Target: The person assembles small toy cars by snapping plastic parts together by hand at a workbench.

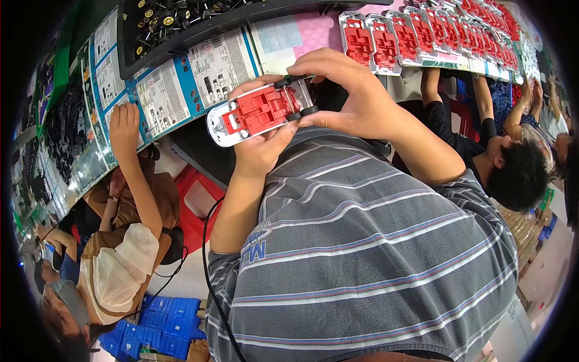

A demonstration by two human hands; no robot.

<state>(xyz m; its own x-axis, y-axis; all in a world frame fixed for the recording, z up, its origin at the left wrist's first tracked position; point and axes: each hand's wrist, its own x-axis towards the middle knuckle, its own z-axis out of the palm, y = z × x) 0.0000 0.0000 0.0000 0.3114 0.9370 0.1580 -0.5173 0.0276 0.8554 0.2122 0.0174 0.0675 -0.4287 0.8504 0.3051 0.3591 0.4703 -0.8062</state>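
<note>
A toy car body (262, 112), white shell with a red interior, lies tilted across my left hand (263, 149), its open side facing up. My left fingers and thumb grip it from below and along its sides. At the car's right end, my right hand (356, 90) curves around black wheels (309, 110) and a grey part between them. Its thumb presses at the near wheels and its fingertips reach the far ones. Whether the wheels are seated in the body I cannot tell.
A black tray (205, 61) of loose wheels sits at the back over printed sheets (161, 102). Rows of red-and-white car bodies (386, 43) line the bench at the right. Co-workers sit on both sides, one co-worker's hand (125, 130) resting at the bench's left edge. A dark cable (207, 259) hangs beside my left arm.
</note>
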